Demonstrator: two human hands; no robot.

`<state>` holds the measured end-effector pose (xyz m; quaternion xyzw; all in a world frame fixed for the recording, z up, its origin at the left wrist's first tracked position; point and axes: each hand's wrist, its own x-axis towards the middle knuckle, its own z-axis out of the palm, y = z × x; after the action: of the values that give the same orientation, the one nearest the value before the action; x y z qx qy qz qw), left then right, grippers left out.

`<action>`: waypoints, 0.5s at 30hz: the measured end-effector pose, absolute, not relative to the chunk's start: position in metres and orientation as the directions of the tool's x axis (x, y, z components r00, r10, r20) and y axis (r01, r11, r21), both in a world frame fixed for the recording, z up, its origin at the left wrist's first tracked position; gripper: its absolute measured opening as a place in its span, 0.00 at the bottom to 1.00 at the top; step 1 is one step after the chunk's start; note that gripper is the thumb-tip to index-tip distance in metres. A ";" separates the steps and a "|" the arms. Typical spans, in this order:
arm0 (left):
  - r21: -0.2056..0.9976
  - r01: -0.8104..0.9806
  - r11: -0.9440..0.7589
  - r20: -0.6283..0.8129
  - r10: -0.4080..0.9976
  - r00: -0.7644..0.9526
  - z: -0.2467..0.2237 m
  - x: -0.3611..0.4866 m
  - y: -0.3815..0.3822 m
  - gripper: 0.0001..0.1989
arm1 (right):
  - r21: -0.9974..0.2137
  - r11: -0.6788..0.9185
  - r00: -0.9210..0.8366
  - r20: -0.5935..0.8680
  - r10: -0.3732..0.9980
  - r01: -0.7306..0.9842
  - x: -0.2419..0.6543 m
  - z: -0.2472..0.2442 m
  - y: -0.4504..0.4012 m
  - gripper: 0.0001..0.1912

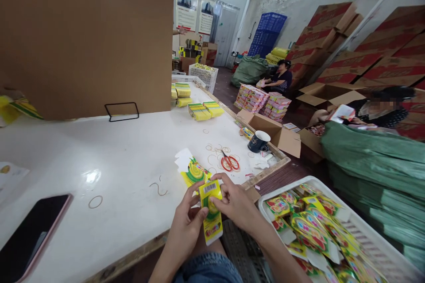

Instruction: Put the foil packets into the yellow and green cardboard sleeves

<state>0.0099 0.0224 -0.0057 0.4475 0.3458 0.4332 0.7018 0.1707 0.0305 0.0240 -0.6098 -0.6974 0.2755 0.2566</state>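
A small yellow printed carton (211,214) with a barcode at its upper end is held between my two hands, over the table's front edge. My left hand (191,214) grips its left side, with the thumb on the printed face. On the opposite side my right hand (234,201) is closed on the carton, its thumb also pressed on the front. Just behind them a second yellow carton (195,172) with white flaps lies on the white table (126,163). Whether anything is inside the held carton cannot be seen.
Red-handled scissors (230,162) lie among rubber bands, near a dark mug (259,141). At my right stands a white basket (310,180) of printed cartons. A phone (33,234) lies at left; a large cardboard sheet (89,44) stands behind. Two people sit at the right.
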 end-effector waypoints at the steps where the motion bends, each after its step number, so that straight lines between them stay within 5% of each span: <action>1: 0.927 -0.301 0.224 -0.099 0.920 0.378 -0.005 0.010 0.023 0.28 | -0.686 0.093 -0.111 0.018 0.994 0.722 0.169 0.023 0.031 0.20; 9: 0.904 -0.339 0.260 -0.126 0.920 0.371 -0.005 0.004 0.028 0.27 | -0.755 0.148 -0.151 0.066 0.986 0.639 0.170 0.024 0.032 0.19; 15: 0.884 -0.379 0.272 -0.092 0.898 0.431 -0.008 0.001 0.027 0.26 | -0.968 0.116 -0.131 0.088 0.987 0.224 0.179 0.014 0.031 0.11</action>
<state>0.0006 0.0270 -0.0076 0.4185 0.3097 0.4343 0.7351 0.1791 0.0313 0.0137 -0.4973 -0.6090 0.4414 0.4324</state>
